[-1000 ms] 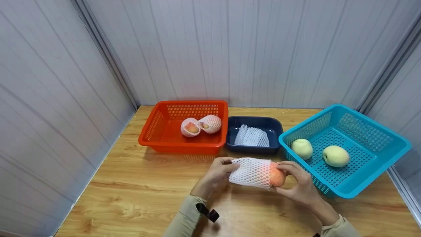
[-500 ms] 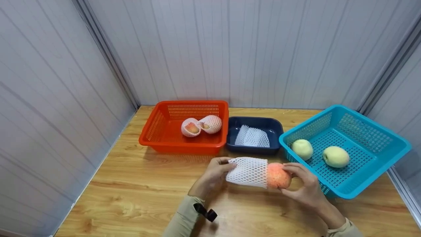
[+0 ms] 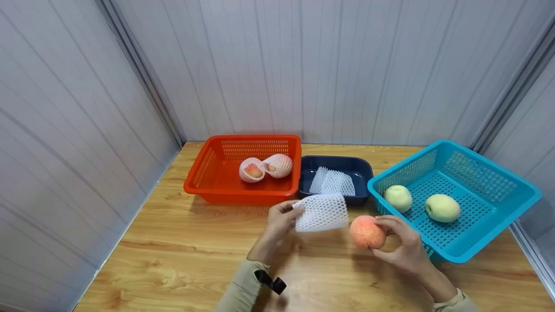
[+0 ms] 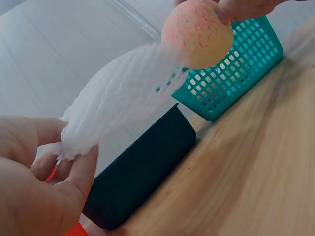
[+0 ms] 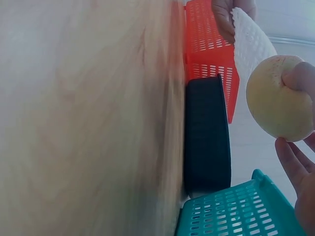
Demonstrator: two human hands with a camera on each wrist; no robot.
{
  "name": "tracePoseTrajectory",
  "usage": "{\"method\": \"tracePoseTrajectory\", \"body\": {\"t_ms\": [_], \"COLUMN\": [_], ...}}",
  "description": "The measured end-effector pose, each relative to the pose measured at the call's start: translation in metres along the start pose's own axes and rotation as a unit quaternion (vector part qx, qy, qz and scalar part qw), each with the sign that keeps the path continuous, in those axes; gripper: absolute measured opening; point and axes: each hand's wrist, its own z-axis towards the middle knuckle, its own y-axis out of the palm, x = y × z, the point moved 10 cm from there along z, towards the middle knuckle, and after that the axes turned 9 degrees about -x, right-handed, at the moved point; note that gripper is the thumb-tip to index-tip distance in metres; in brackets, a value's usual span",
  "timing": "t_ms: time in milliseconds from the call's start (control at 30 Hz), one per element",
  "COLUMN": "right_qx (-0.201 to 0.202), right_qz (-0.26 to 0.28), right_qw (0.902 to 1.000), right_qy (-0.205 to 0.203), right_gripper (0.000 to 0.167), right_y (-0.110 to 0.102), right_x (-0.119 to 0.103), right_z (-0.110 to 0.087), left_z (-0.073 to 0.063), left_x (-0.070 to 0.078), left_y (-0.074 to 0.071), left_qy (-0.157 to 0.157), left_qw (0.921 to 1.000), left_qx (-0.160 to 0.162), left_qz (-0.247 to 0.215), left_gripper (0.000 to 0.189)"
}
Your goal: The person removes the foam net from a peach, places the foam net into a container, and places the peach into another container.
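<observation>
My right hand (image 3: 405, 249) holds a peach (image 3: 367, 232) between thumb and fingers, over the table just in front of the teal basket. The peach is orange-pink in the head view and pale yellow on the side seen in the right wrist view (image 5: 278, 105). With its fingertips, my left hand (image 3: 279, 221) pinches one end of a white foam net sleeve (image 3: 321, 213). That sleeve is off the fruit, its free end pointing toward the peach with a small gap between them. In the left wrist view, the sleeve (image 4: 115, 96) looks gathered at the pinched end.
An orange-red basket (image 3: 240, 197) at back left holds two fruits in foam nets (image 3: 277, 165). Beside it, a navy tray (image 3: 360, 167) contains more white net sleeves (image 3: 336, 182). The teal basket (image 3: 494, 225) on the right has two pale peaches (image 3: 442, 208) inside.
The peach was inside the net sleeve's right end a second ago; it has come out to the right. My left hand has moved the sleeve slightly left and up, away from it.
</observation>
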Motion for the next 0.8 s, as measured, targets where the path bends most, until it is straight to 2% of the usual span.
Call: {"method": "tracePoseTrajectory", "body": {"t_ms": [133, 233, 333, 433, 533, 633, 733, 800], "right_qx": [-0.008, -0.011, -0.013, -0.015, -0.016, -0.018, -0.018, -0.022], "right_qz": [0.002, 0.006, 0.011, 0.011, 0.012, 0.015, 0.021, 0.025], "right_qw": [0.9998, 0.9998, 0.9996, 0.9993, 0.9992, 0.9991, 0.9992, 0.9991], "right_qy": [0.016, 0.017, 0.022, 0.031, 0.035, 0.034, 0.027, 0.027], "right_gripper": [0.070, 0.069, 0.068, 0.068, 0.068, 0.067, 0.067, 0.067], "right_y": [0.002, 0.003, 0.004, 0.005, 0.006, 0.005, 0.005, 0.006], "right_x": [0.003, 0.001, 0.001, 0.001, 0.002, 0.003, 0.004, 0.005], "right_z": [-0.003, -0.003, -0.004, -0.006, -0.008, -0.009, -0.008, -0.009], "left_z": [-0.001, -0.002, -0.002, -0.002, -0.005, -0.013, -0.019, -0.019], "left_x": [0.016, 0.029, 0.042, 0.055, 0.072, 0.093, 0.112, 0.118], "left_y": [-0.001, -0.001, 0.000, 0.005, 0.016, 0.033, 0.052, 0.061], "left_qy": [0.054, 0.091, 0.130, 0.181, 0.237, 0.290, 0.338, 0.371], "left_qw": [0.9977, 0.9927, 0.9841, 0.9715, 0.9543, 0.9324, 0.9076, 0.8865], "left_qx": [0.040, 0.076, 0.113, 0.134, 0.135, 0.131, 0.123, 0.119], "left_qz": [0.007, 0.022, 0.043, 0.075, 0.122, 0.171, 0.216, 0.249], "left_gripper": [0.026, 0.025, 0.025, 0.024, 0.021, 0.018, 0.014, 0.012]}}
